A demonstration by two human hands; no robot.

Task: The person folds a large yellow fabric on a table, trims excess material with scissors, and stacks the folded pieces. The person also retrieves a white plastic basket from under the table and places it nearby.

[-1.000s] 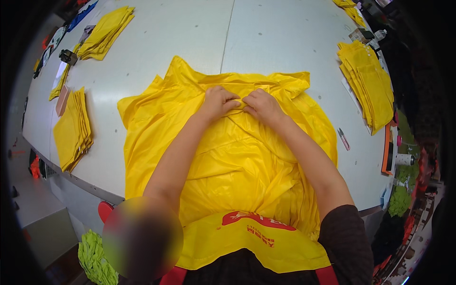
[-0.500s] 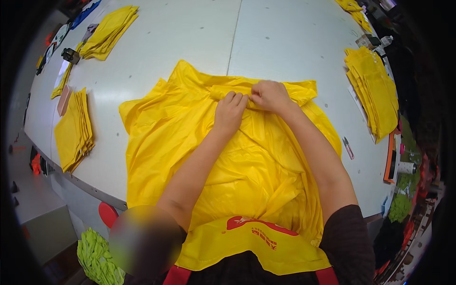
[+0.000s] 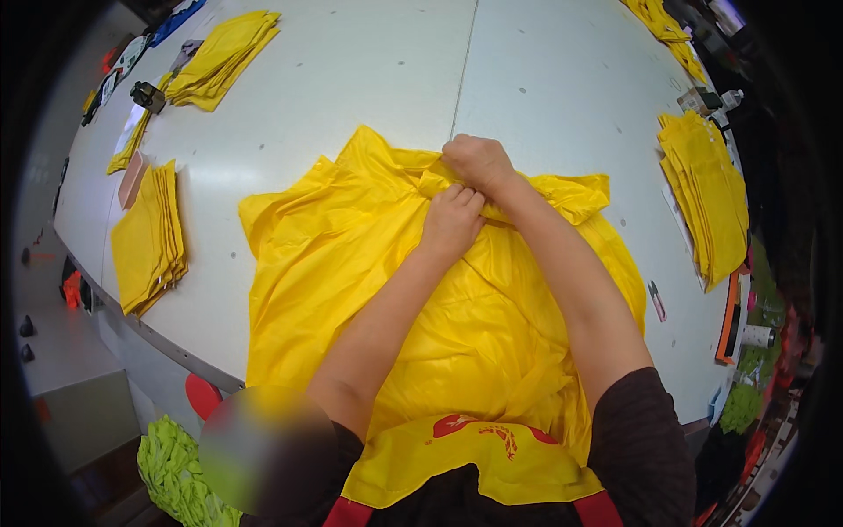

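Note:
A large piece of thin yellow fabric (image 3: pixel 351 255) lies spread and wrinkled over the near part of the table, reaching down toward my body. At its far edge my left hand (image 3: pixel 454 220) is closed, pinching a gathered fold with the fingertips. Just beyond it and slightly to the right, my right hand (image 3: pixel 479 163) is closed on the same fabric near its top edge. The cloth bunches between the two hands, and my fingers hide the exact spot they grip. I wear a yellow apron (image 3: pixel 386 470) with a red print and red straps.
Folded yellow stacks lie on the left (image 3: pixel 149 241), at the far left (image 3: pixel 224 57) and on the right (image 3: pixel 707 198) of the pale table (image 3: pixel 378 79). Small thread snips (image 3: pixel 657 301) rest right of the fabric. A thread spool (image 3: pixel 758 335) stands by the right edge; lime-green cloth (image 3: pixel 180 470) is low left.
My right hand has moved up to the fabric's far edge, a little beyond my left hand. Both hands still grip the cloth. The whole view has shifted slightly.

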